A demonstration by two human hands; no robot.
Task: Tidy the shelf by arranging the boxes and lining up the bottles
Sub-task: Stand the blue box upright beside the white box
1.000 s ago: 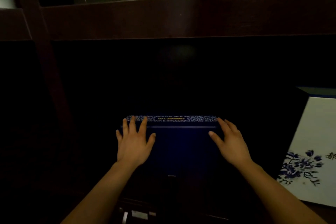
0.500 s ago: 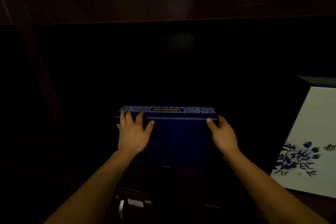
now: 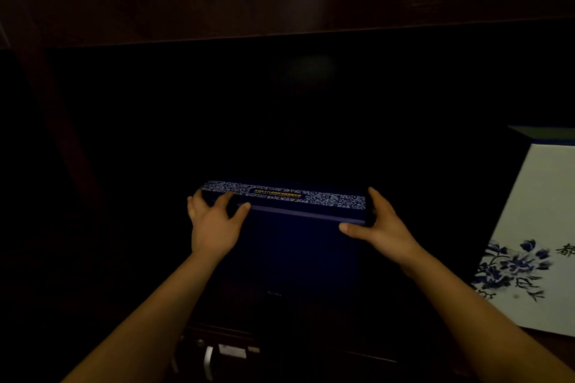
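A dark blue flat box [image 3: 298, 246] stands on the dim shelf in front of me, its patterned blue-and-white top edge with yellow lettering facing up. My left hand [image 3: 214, 224] grips the box's upper left corner, fingers curled over the top edge. My right hand [image 3: 379, 224] clasps the upper right corner, thumb on the front face and fingers around the side. The box's top edge runs slightly slanted, lower at the right. No bottles are visible.
A white box with blue flowers [image 3: 535, 239] leans at the right. A dark wooden shelf board [image 3: 280, 0] runs overhead, with a wooden upright [image 3: 53, 121] at the left. Small metal fittings [image 3: 224, 351] sit below the shelf's front edge. The shelf interior is very dark.
Both hands moved from lying flat on the box's front to gripping its top corners. The box's top edge now slants down to the right. The camera has tilted downward.
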